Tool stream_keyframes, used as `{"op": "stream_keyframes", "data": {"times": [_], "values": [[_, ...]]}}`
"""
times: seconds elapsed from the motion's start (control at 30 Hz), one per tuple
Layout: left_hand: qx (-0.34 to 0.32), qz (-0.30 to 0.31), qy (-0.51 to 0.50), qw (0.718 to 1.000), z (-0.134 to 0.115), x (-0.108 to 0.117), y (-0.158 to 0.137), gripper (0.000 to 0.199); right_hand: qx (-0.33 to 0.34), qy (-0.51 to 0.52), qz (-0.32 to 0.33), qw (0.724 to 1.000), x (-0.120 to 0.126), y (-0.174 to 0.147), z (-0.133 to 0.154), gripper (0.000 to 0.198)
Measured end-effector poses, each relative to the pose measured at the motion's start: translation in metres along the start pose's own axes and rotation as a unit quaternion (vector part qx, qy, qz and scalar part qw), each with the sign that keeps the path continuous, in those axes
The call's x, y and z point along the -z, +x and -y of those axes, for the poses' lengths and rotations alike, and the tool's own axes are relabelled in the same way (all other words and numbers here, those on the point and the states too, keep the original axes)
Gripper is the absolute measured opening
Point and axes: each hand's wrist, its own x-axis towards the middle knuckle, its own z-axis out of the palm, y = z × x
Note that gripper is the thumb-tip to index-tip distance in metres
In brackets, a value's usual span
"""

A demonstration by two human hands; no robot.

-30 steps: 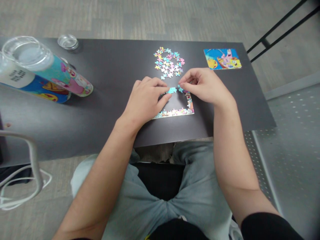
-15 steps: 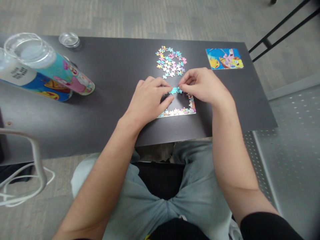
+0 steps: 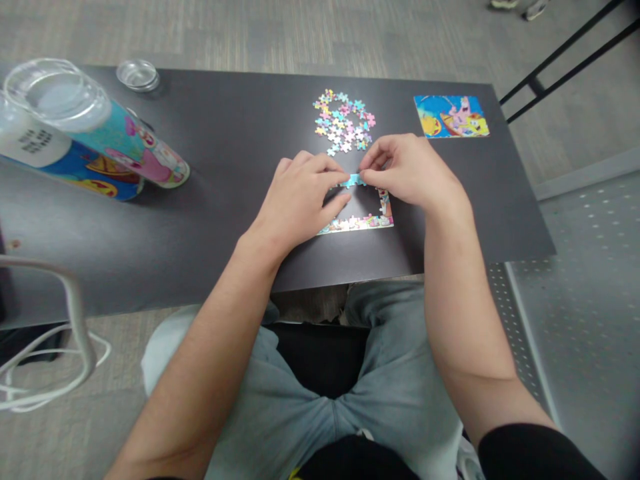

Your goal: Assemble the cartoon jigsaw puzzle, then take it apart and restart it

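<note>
On the table in front of me lies a partly joined jigsaw puzzle border (image 3: pixel 357 223), with a strip of light blue pieces along its far side and bare table in its middle. My left hand (image 3: pixel 305 197) covers the border's left part, thumb and index finger apart, the index fingertip at the blue strip. My right hand (image 3: pixel 407 170) pinches with thumb and index finger at the right end of that strip, on a puzzle piece (image 3: pixel 356 179) mostly hidden by the fingertips. Just beyond both hands is a loose cluster of puzzle pieces (image 3: pixel 343 123).
A colourful cartoon picture card (image 3: pixel 451 117) lies at the far right of the table. Two printed tubes (image 3: pixel 145 157) with clear tops stand at the left, near a round clear lid (image 3: pixel 138 75). A white cable (image 3: pixel 75 320) hangs at the lower left. Someone's shoes (image 3: pixel 536 9) show on the floor beyond.
Both hands stay almost where they were at the blue strip, with only slight finger movement. A person's shoes have come into view at the top right.
</note>
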Motion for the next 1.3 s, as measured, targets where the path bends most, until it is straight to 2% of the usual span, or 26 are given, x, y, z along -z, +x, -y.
{"op": "stream_keyframes", "data": {"times": [0.2,0.37,0.5,0.93,1.03,1.2,1.3], "values": [[0.001,0.002,-0.004,1.000,-0.001,0.001,-0.001,0.029,0.015,0.013,-0.005,1.000,0.010,-0.003,-0.007,0.022],[-0.026,0.026,-0.006,0.999,-0.009,0.001,-0.001,0.037,0.006,0.020,0.007,1.000,0.021,-0.006,-0.019,0.026],[-0.039,0.043,0.002,0.998,-0.016,-0.002,0.000,0.045,0.002,0.023,0.004,1.000,0.020,-0.008,-0.022,0.023],[-0.046,0.052,-0.001,0.998,-0.022,-0.007,0.001,0.051,-0.006,0.046,0.020,0.999,0.016,-0.007,-0.029,0.033],[-0.029,0.013,-0.028,0.999,-0.023,0.003,0.004,0.047,0.009,0.045,0.013,0.999,0.016,-0.006,-0.033,0.030],[0.018,-0.113,-0.074,0.991,-0.016,0.025,0.005,0.033,0.011,0.053,0.004,0.999,0.017,-0.006,-0.041,0.031],[0.023,-0.124,-0.090,0.988,-0.011,0.028,0.002,0.033,0.009,0.062,0.008,0.998,0.017,-0.007,-0.042,0.030]]}}
